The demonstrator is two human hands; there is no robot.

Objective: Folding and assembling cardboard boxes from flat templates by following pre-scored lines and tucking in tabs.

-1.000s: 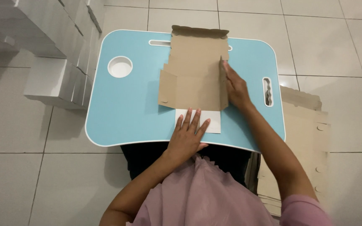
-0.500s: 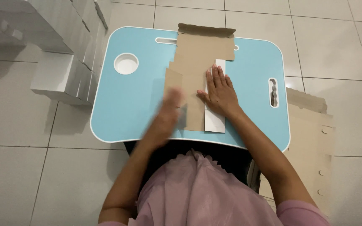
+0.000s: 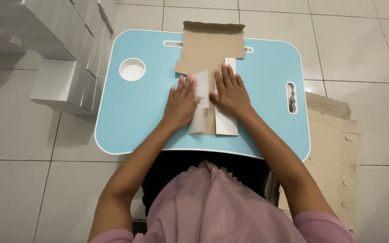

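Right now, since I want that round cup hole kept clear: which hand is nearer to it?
Left. The left hand lies flat on the cardboard, just right of the cup hole; the right hand is farther right.

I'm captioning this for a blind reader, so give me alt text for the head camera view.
Two hands, left hand and right hand, press the side flaps of a flat brown cardboard box blank inward on a light blue lap table. White folded boxes sit on the tiled floor to the left; more cardboard blanks lie right.
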